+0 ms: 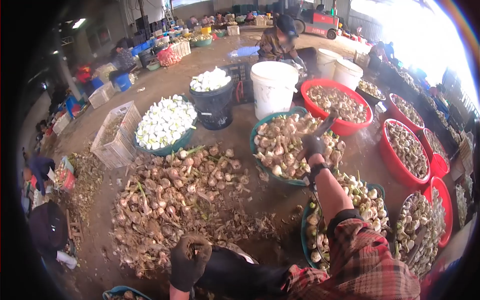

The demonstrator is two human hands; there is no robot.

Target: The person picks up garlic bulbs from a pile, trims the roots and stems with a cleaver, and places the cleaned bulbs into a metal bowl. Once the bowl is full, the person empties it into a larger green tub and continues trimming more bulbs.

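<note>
Across the floor [257, 200] of a large shed, as the head view showed, a heap of soil-stained garlic bulbs [172, 200] lay spread before the person, with dry leaves and stalks mixed in. At the near edge of the heap, beside a dark-clad leg [240, 272], was the left hand [191, 261] in a dirty dark glove, its fingers curled loosely toward the thumb; whether anything lay inside them could not be told. Beyond a plaid sleeve [365, 245], the right hand [313, 145], also gloved, reached out over a teal tub [285, 179] piled with stemless-looking garlic [277, 150]. A dark, narrow object [326, 123] stuck out past its fingers, too blurred to name, and how tightly they were closed could not be made out.

Under the right forearm stood a second tub [304, 234], also full of garlic. Behind the heap, cleaned white bulbs [165, 120] filled another tub [172, 147], between a pale crate [117, 132] and a black bucket [214, 110]. A white bucket [274, 90] and a red tub [345, 129] stood farther back, near a seated co-worker [277, 45] in a dark cap.
</note>
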